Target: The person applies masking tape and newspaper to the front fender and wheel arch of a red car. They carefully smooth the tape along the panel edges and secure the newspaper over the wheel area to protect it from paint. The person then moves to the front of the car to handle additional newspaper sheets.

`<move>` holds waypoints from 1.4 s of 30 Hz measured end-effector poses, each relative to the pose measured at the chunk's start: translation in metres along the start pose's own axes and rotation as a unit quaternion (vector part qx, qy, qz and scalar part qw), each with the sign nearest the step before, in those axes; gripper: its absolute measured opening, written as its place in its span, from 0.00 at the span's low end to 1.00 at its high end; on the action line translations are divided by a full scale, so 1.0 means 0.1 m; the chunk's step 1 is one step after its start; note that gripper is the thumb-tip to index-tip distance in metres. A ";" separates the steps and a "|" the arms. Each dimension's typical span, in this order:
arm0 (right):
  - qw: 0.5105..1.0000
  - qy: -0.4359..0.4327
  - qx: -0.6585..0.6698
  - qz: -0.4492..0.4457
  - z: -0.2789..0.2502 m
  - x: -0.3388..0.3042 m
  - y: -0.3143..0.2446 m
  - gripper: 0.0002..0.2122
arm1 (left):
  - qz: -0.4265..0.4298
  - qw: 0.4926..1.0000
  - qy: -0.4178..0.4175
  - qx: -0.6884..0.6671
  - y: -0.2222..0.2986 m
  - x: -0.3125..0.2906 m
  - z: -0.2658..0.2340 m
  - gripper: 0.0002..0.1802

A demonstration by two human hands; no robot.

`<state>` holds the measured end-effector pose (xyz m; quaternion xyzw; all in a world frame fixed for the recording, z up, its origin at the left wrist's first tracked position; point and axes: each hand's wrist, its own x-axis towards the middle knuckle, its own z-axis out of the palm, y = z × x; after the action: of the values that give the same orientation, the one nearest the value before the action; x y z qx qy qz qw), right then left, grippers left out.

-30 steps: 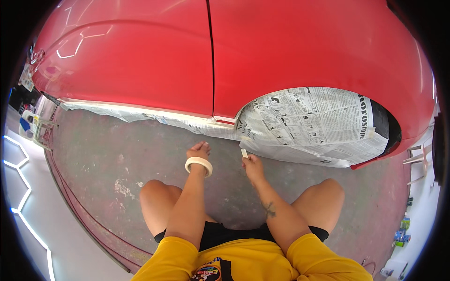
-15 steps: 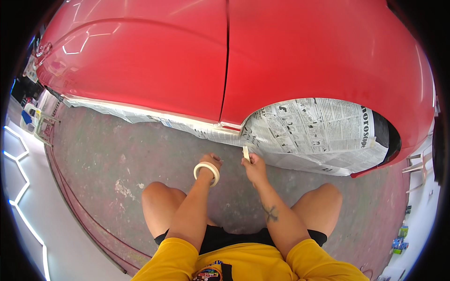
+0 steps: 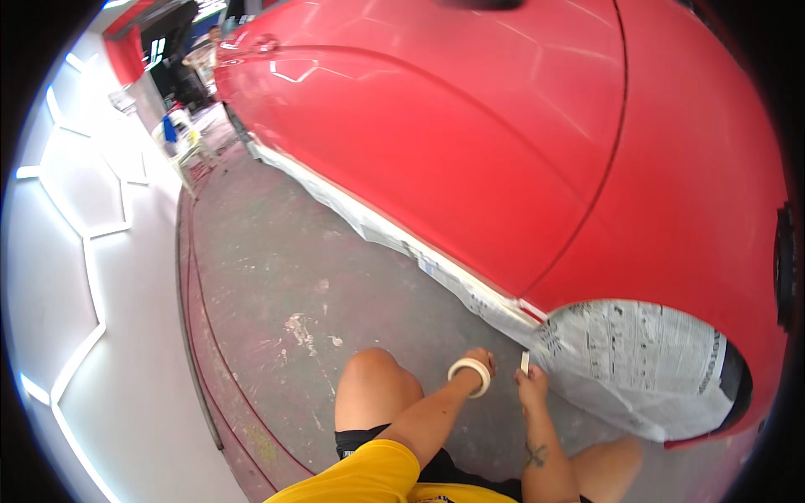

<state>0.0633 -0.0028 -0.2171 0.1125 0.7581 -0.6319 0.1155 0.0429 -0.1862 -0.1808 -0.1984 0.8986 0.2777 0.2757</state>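
Around my left wrist hangs a cream roll of masking tape (image 3: 484, 375). The fingers of my left hand (image 3: 482, 359) are curled closed, and whatever may be in them is hidden. My right hand (image 3: 532, 388) pinches a short, flat cream strip (image 3: 526, 362), which points up; its exact kind is unclear. Both hands are low over the floor, apart from each other. Just beyond my right hand, newspaper (image 3: 637, 352) covers the wheel of a red car (image 3: 419, 159). Pale masking tape and paper (image 3: 381, 230) run along the car's lower edge.
A worn grey floor (image 3: 260, 251) lies left of the car. Hoses or cables (image 3: 205, 360) curve along it beside a white wall with glowing light strips (image 3: 88, 277). A light-coloured chair (image 3: 189, 151) and a person (image 3: 201, 60) are at the far left.
My view has turned left, so the car and my hands appear further right and lower. More of the wall and the car's far end shows. The right hand still holds the strip.
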 end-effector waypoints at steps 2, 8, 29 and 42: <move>0.999 -0.027 -0.023 0.018 0.06 -0.07 0.04 0.04 | 0.005 0.999 0.012 -0.048 -0.16 0.02 0.08 0.15; 0.998 -0.025 -0.057 0.011 -0.01 0.02 0.30 0.05 | 0.125 0.985 0.017 -0.119 -0.06 -0.02 0.08 0.20; 0.996 -0.026 -0.045 0.069 -0.23 0.03 0.24 0.09 | 0.086 0.994 -0.048 -0.041 0.05 0.16 0.07 0.25; 0.961 -0.073 -0.266 -0.008 0.00 -0.03 0.48 0.10 | 0.152 0.920 0.243 -0.266 0.01 -0.15 -0.41 0.39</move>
<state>0.0811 0.0054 -0.2611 0.0250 0.8894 -0.4147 0.1908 0.0376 -0.2077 -0.1430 -0.1864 0.8506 0.4880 -0.0598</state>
